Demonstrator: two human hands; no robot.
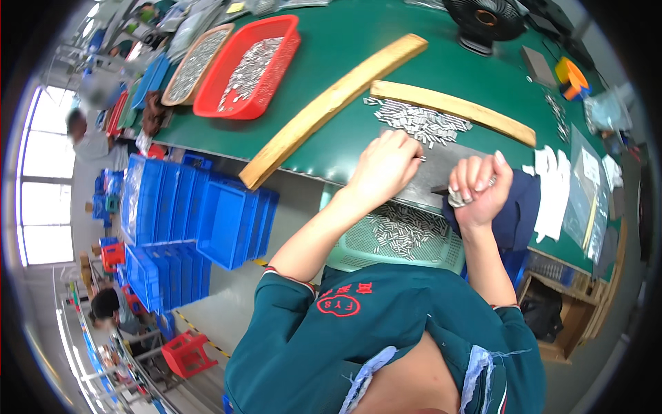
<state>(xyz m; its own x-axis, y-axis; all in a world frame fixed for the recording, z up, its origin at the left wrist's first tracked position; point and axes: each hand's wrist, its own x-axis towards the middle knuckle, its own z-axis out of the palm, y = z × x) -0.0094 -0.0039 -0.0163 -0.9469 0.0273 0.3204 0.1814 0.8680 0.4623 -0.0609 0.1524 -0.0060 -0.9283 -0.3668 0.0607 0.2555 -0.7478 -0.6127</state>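
My left hand (386, 165) is closed over the near edge of a grey metal plate (448, 162). A small silvery pin (421, 159) sticks out at its fingertips. To its right, my right hand (480, 188) is turned palm up with the fingers curled in. A small metal pin (492, 181) shows between its thumb and fingers. Against that palm lies a whitish wrapped object (456, 199) with a dark tip; I cannot make out its kind. A pile of silvery pins (422, 124) lies just beyond my hands. Below them, a pale green basket (338, 257) holds many more pins.
Two wooden bars (331, 107) (455, 109) lie on the green table (331, 34). A red basket (293, 52) of metal pieces stands far left, a black fan (485, 21) at the back. White gloves (552, 190) and dark blue cloth (520, 210) lie right. Blue crates (165, 200) are stacked left.
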